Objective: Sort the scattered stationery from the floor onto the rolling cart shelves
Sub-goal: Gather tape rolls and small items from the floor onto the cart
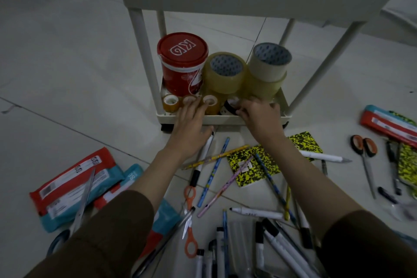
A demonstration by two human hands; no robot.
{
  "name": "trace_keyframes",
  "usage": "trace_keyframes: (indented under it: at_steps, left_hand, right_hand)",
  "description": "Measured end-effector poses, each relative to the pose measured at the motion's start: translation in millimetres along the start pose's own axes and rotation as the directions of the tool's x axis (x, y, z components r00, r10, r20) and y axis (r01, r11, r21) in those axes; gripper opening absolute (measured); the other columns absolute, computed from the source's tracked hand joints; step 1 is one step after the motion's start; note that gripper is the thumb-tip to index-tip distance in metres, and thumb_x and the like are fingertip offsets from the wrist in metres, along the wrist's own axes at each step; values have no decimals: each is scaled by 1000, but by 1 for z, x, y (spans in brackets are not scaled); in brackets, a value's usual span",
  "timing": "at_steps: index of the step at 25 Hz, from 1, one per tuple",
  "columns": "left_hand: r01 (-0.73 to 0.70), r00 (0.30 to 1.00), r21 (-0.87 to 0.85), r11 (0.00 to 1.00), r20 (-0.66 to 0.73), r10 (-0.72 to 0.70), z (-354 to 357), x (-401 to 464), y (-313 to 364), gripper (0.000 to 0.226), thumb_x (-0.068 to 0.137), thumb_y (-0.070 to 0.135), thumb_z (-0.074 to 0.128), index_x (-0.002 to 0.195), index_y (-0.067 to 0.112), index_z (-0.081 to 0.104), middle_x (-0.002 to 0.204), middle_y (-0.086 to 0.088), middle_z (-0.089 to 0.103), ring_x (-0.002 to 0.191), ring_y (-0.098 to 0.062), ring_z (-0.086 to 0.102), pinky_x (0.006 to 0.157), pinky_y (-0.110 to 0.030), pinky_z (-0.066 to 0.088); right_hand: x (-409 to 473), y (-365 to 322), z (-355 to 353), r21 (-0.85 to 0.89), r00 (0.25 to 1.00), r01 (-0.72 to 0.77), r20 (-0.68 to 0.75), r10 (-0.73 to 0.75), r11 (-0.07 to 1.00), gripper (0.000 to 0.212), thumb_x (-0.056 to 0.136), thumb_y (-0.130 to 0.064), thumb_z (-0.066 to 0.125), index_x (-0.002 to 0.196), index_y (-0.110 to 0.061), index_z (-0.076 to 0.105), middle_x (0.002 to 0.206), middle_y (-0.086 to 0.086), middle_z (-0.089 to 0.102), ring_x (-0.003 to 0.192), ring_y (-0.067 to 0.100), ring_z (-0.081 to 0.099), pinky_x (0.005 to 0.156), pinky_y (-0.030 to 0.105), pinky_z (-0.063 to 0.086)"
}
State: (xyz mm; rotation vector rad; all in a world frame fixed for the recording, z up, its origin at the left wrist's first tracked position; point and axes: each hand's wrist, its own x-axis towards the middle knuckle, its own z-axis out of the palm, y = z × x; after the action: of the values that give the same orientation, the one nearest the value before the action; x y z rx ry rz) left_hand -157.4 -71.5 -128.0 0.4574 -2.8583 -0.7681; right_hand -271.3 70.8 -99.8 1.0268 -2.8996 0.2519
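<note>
Both hands [191, 117] [259, 113] touch small tape rolls [209, 102] on the cart's bottom shelf [225, 119].

Two bare forearms end in a left hand [190, 119] and a right hand [259, 115], with no rings, watch or gloves visible. Well back from the fingers, each arm wears a dark brown sleeve [108, 232] of plain, soft-looking cloth, loose and wide. Both cuffs sit pushed up, wrists uncovered.
</note>
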Motion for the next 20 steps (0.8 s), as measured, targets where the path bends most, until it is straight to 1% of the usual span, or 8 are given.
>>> trace_keyframes:
  at_steps: [2, 6, 9, 11, 13, 16, 18, 20]
  left_hand:
    - [-13, 1000, -1, 1000, 0, 13, 1, 0, -2, 64, 94, 31, 49, 148, 17, 16, 157, -2, 6, 145, -19, -2, 116, -35, -2]
    - [-42, 999, -32, 999, -6, 42, -2, -2, -3, 67, 93, 27, 51, 148, 14, 15, 157, -2, 9, 145, -19, -1, 117, -35, 0]
    - [-13, 999, -87, 996, -30, 11, -9, -9, -4, 66, 93, 23, 52, 147, 10, 16, 156, -6, 10, 144, -22, 1, 117, -33, 3]
    - [-4, 998, -129, 992, -58, -3, -17, -21, -6, 61, 93, 18, 52, 145, 10, 23, 154, -7, 18, 143, -24, 6, 116, -32, 6]
    - [-55, 994, -121, 991, -104, 42, -25, -40, -6, 52, 91, 11, 52, 140, 8, 35, 146, -11, 32, 138, -27, 20, 113, -31, 14]
    - [-94, 989, -82, 992, -121, 84, -37, -75, -4, 34, 90, 7, 51, 125, 7, 53, 123, -12, 50, 121, -25, 37, 99, -24, 27]
    - [-107, 993, -59, 993, -48, 104, -43, -103, -3, 28, 91, 8, 49, 118, 10, 58, 116, -9, 55, 114, -23, 42, 91, -23, 31]
    - [-136, 988, -15, 991, 69, 136, -47, -130, -2, 25, 92, 10, 49, 114, 12, 60, 111, -7, 59, 107, -22, 46, 85, -24, 34]
  right_hand:
    - [1, -4, 2, -54, 999, 42, 22, -41, 998, 26, 95, -31, 44, 115, -26, 61, 116, 4, 60, 114, 28, 48, 87, 39, 32]
    - [1, -8, 3, -67, 997, 59, 55, -56, 996, 29, 97, -32, 40, 118, -27, 59, 119, 3, 59, 117, 27, 45, 88, 39, 32]
    - [-8, -8, -1, -42, 998, 56, 18, -55, 998, 30, 98, -32, 36, 122, -27, 54, 121, 0, 57, 117, 25, 43, 91, 41, 33]
    - [-25, -8, -6, 9, 997, 67, -50, -66, 998, 29, 98, -31, 38, 122, -26, 55, 120, 0, 56, 116, 26, 43, 91, 42, 32]
    - [-46, -9, -12, 51, 992, 100, -87, -96, 994, 27, 98, -29, 40, 118, -24, 58, 117, 2, 56, 112, 28, 44, 87, 41, 32]
    - [-82, -10, -16, 116, 977, 210, 3, -212, 971, 25, 97, -27, 43, 112, -22, 62, 111, 2, 59, 107, 28, 46, 84, 38, 33]
    - [-109, -14, -13, 131, 947, 291, 98, -305, 948, 24, 97, -26, 45, 111, -20, 63, 110, 4, 61, 105, 28, 48, 83, 37, 34]
    - [-133, -20, -11, 173, 897, 353, 217, -385, 920, 23, 96, -24, 46, 110, -19, 64, 110, 5, 62, 105, 28, 50, 87, 39, 39]
